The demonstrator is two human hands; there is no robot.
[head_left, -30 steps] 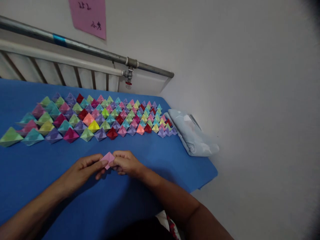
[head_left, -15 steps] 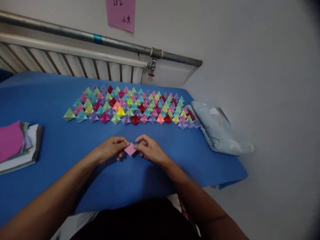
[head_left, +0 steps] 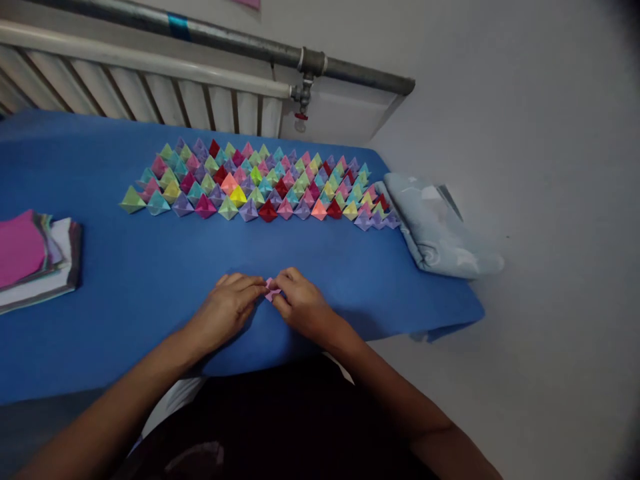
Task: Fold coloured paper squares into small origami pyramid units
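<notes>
Dark top, faint print, bare forearms

A round grey metal pipe is running above a white ribbed radiator; a folded pale-blue cloth is lying at right.

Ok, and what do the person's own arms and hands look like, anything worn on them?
The left hand and right hand are bare: no gloves, and no rings or watch that I can make out. The forearms have no sleeves or cables showing. The dark top bears a faint pale marking low in view.
</notes>
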